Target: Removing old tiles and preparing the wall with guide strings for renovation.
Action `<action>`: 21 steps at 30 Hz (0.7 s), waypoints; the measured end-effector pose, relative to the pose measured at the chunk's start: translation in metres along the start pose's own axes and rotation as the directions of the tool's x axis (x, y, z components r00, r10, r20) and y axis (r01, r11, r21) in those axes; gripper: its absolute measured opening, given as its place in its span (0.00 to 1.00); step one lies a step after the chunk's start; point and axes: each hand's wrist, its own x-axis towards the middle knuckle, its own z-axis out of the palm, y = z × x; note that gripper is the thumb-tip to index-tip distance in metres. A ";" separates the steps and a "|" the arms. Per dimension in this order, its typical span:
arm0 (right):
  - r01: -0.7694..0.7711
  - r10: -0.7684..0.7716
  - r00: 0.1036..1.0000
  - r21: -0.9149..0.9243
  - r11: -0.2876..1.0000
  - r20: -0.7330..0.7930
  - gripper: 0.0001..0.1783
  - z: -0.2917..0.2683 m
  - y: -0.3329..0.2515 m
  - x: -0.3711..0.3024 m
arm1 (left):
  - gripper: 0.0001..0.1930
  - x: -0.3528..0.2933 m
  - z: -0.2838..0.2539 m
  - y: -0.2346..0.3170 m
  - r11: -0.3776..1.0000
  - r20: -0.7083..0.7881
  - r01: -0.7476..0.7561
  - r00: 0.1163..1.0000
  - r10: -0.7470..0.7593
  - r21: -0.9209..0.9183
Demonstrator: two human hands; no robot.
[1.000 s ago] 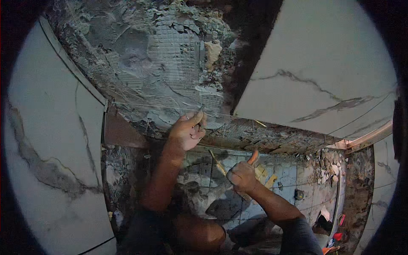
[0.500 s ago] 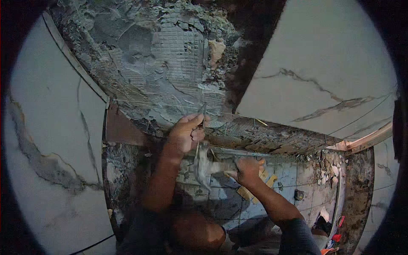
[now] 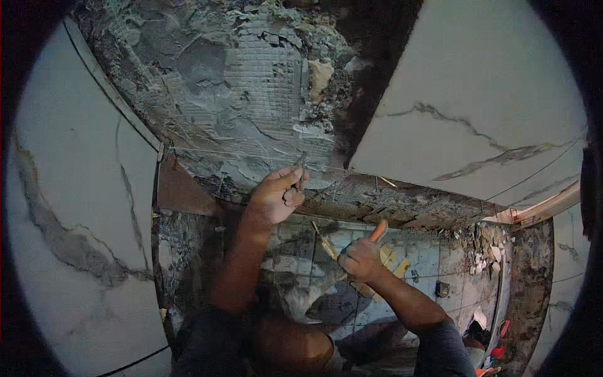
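Observation:
My left hand (image 3: 278,195) is closed, thumb and fingers pinching a thin upright nail (image 3: 304,168) against the rough wall beneath a taut string (image 3: 232,152). Lower and to the right, my right hand (image 3: 361,259) is wrapped round the handle of a hammer, its thumb stretched out upward. The hammer's pale head (image 3: 298,300) is smeared by motion and hangs below and left of that hand, apart from the nail. Most of the handle is blurred or hidden.
Marbled tiles (image 3: 477,100) flank the bare, mortar-streaked wall (image 3: 264,81). More nails (image 3: 377,183) stick out along the wall's foot. A thin yellowish strip (image 3: 324,241), yellow pieces (image 3: 401,267) and a small dark block (image 3: 443,289) lie on the tiled floor. Rubble (image 3: 487,251) is heaped at right.
The hammer has swung down and back, away from the nail, baring the yellowish strip behind it. My right hand has tilted and dropped slightly. My left hand has hardly moved.

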 end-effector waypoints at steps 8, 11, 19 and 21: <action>-0.241 0.242 0.967 0.013 0.970 -0.078 0.18 0.010 -0.002 -0.001 | 0.08 0.003 0.000 0.000 1.000 -0.108 0.025 0.994 -0.025 0.000; 0.102 -0.097 0.991 -0.053 0.993 0.089 0.23 0.023 0.013 -0.019 | 0.08 0.003 -0.001 0.002 1.000 -0.017 0.021 1.000 -0.021 -0.016; -0.067 0.073 0.993 -0.066 0.996 0.093 0.22 0.013 0.000 -0.005 | 0.06 0.000 0.006 0.002 0.999 -0.035 0.025 0.999 -0.026 -0.039; -0.096 0.125 0.958 -0.123 0.988 0.257 0.21 0.021 0.015 -0.008 | 0.06 0.003 0.000 0.000 0.999 0.002 0.012 1.000 -0.012 -0.031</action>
